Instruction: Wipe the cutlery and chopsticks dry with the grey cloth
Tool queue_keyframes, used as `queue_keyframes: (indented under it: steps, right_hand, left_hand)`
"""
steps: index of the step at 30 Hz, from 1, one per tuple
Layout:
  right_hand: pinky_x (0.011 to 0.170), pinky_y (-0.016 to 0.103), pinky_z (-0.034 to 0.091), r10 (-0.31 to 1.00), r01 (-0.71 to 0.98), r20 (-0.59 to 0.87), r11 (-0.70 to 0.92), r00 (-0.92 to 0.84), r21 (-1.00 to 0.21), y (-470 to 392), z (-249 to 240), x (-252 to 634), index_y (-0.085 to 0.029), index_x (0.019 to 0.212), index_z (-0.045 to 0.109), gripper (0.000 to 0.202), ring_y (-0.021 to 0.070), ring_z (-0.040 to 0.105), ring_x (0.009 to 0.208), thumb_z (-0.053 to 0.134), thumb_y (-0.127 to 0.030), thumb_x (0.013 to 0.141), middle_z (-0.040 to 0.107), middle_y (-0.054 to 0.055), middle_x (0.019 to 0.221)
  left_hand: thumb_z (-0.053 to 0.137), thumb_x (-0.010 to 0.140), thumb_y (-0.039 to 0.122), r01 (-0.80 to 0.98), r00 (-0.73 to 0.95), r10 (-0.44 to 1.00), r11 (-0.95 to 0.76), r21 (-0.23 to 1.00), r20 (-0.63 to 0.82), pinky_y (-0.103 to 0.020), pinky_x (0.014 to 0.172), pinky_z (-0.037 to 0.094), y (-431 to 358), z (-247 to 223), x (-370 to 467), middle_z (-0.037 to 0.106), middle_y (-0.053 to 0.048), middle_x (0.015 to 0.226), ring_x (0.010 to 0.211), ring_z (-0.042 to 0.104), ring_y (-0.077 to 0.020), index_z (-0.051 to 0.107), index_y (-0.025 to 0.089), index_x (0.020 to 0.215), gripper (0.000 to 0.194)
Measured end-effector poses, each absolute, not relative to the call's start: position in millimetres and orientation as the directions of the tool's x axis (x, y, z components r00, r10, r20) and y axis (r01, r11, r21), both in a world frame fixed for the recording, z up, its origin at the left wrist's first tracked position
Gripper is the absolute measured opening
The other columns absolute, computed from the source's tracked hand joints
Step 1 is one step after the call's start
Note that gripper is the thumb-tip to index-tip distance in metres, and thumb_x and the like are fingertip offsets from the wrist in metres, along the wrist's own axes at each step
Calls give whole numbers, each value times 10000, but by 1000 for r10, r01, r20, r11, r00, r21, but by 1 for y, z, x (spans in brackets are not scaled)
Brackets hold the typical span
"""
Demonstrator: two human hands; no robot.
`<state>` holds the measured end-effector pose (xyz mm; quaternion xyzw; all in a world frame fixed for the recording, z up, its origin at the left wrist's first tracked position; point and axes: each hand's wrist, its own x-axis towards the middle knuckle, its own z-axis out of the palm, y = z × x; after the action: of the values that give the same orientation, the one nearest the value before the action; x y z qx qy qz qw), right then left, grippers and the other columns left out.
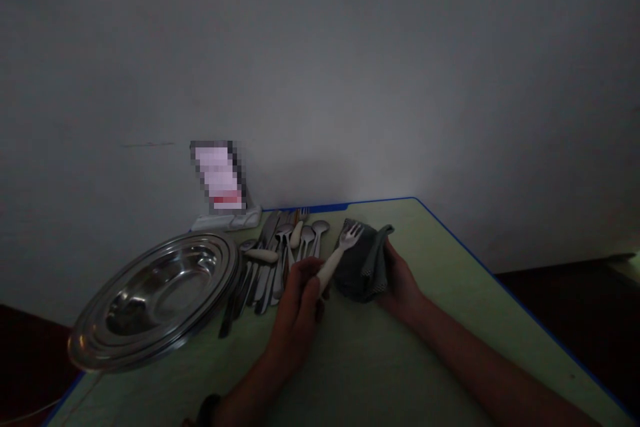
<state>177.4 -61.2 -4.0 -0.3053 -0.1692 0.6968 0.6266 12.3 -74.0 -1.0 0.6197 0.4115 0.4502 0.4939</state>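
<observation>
Cream-handled fork (333,265): handle pinched between thumb and fingers of the left hand (300,290), tines toward 1 o'clock; grip presumably chosen to leave tines clear. Right hand (404,280) supports grey cloth (357,267) at 2–3 o'clock from the left; fingers hidden behind it, pinch or spread cannot be told. Loose cutlery (265,255) at 10–11, steel dishes (173,290) at 9, probably grouped for reach. Pale-green table (455,273), blue-edged; plain grey wall (350,80), dim.

dim grey wall (350,67), dark floor (585,313)

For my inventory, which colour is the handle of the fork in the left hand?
The fork handle looks cream, shown best in the head view.
</observation>
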Motion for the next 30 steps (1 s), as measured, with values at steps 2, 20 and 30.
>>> queue_keyframes:
  steps: [2, 20, 30]
  right_hand:
    - [863, 373, 440, 981, -732, -181, -176, -73, -658, -63, -6, 176, -203, 927, 638, 366, 223, 596, 1004, 482, -508, 798, 699, 49, 939]
    - [592, 248, 395, 998, 168, 33, 23, 58, -985, -74, 13, 189, -176, 745, 617, 186, 139, 536, 640, 508, -327, 762, 605, -9, 677]
    - [687, 311, 389, 894, 841, 118, 447, -432, -304, -95, 29, 196, -161, 910, 611, 165, 217, 598, 768, 533, -266, 810, 668, 89, 843]
  left_hand:
    - [400, 879, 352, 122, 288, 948, -179, 976, 138, -195, 467, 416, -74, -1, 13, 554, -19, 852, 641, 532, -119, 412, 209, 1067, 237]
    - [395, 901, 363, 256, 348, 914, -306, 917, 208, -220, 568, 464, -77, 2, 11, 590, -29, 821, 722, 584, -139, 464, 189, 935, 191]
    - [415, 885, 233, 556, 550, 770, -627, 546, 324, -255, 604, 442, -71, 1, 8, 631, -26, 735, 653, 585, -156, 601, 192, 899, 191]
